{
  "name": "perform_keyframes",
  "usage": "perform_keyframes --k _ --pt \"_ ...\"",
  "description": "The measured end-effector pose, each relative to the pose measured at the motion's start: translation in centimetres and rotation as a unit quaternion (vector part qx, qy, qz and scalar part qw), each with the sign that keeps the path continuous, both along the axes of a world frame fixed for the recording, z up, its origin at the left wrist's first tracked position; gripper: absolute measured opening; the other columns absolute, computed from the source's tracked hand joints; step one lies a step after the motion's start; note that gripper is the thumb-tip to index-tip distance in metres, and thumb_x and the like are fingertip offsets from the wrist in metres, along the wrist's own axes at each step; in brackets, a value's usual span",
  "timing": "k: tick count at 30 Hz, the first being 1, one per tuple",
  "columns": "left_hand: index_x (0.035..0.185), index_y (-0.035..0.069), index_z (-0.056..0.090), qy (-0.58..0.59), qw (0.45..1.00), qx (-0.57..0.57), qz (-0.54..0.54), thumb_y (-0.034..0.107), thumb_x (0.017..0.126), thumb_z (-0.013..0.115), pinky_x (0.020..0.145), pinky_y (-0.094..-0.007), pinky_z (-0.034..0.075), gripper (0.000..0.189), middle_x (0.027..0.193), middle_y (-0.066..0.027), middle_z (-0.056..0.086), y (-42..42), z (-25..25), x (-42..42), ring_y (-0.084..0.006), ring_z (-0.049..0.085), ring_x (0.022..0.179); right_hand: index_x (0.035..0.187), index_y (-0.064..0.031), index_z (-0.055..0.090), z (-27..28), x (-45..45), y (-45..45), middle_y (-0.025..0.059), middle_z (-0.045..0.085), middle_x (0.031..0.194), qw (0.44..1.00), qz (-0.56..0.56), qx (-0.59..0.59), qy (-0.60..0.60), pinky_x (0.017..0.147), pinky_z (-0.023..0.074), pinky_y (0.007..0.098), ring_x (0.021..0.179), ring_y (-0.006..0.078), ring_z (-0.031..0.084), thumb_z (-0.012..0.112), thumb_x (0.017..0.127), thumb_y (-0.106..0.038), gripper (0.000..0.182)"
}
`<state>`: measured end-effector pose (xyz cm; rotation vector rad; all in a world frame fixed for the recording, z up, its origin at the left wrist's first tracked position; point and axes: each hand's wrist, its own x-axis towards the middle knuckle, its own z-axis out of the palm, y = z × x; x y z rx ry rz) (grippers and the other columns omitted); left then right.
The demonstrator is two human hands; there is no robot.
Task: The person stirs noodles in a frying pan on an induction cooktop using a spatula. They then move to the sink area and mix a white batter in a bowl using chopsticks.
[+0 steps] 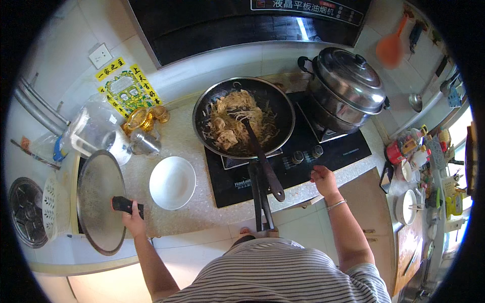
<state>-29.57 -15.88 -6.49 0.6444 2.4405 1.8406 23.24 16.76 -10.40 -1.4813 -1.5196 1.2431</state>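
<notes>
My left hand (134, 219) grips the black handle of a round pan lid (101, 200), which is tilted on edge at the counter's left. To its right a white bowl (172, 183) sits on the counter, with nothing inside. A black wok (280, 132) rests on the gas hob, holding cooked noodles with pieces of meat (242, 110). A dark spatula (261, 155) lies in the wok, its handle leaning over the near rim above the wok's handles. My right hand (324, 180) is in the air near the hob's knobs, fingers curled; whether it holds anything small cannot be told.
A lidded steel steamer pot (341, 94) occupies the right burner below the range hood (242, 30). Jugs and glass jars (145, 143) crowd the back left. Along the right are a phone (386, 177), a bowl with chopsticks (405, 207) and a cutting board with a knife (407, 253).
</notes>
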Motion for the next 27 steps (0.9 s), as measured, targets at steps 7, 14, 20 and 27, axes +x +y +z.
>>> perform_keyframes --k 7,14,20,27 --pt "0.108 -0.003 0.053 0.031 0.994 0.019 -0.104 0.012 0.092 0.054 0.068 -0.0275 0.047 0.022 0.081 -0.0077 0.062 2.2 11.6 6.6 -0.0129 0.058 0.072 0.111 0.0056 0.057 4.6 -2.4 -1.3 0.008 0.064 0.08 0.996 0.069 0.009 0.052 0.064 0.0518 0.0258 0.069 0.0126 0.062 0.059 0.088 -0.011 0.028" --pt "0.108 -0.001 0.052 -0.138 0.947 0.103 -0.27 0.017 0.09 0.056 0.058 -0.0289 0.047 0.026 0.07 -0.0096 0.06 12.6 20.4 14.4 -0.0176 0.059 0.06 0.11 0.0061 0.058 4.6 -1.1 -3.0 0.0061 0.063 0.075 0.989 0.116 0.066 0.071 0.062 0.0512 0.0256 0.068 0.0127 0.063 0.058 0.088 -0.009 0.026" --pt "0.099 0.004 0.057 -0.308 0.853 0.095 -0.41 0.026 0.088 0.062 0.055 -0.0266 0.048 0.025 0.07 -0.0085 0.063 24.1 19.6 15.9 -0.0172 0.061 0.061 0.11 0.0049 0.059 4.0 3.1 -4.3 0.0075 0.064 0.076 0.993 0.064 0.003 0.099 0.062 0.0506 0.026 0.068 0.013 0.064 0.058 0.088 -0.01 0.026" --pt "0.093 0.007 0.06 -0.484 0.749 0.1 -0.441 0.021 0.087 0.062 0.06 -0.0308 0.051 0.015 0.076 -0.0056 0.063 34.3 15.2 18.8 -0.0177 0.063 0.067 0.106 0.0032 0.061 1.2 8.4 -5.8 0.0083 0.065 0.074 0.995 0.041 -0.028 0.081 0.061 0.0501 0.0261 0.066 0.0125 0.064 0.06 0.087 -0.013 0.025"
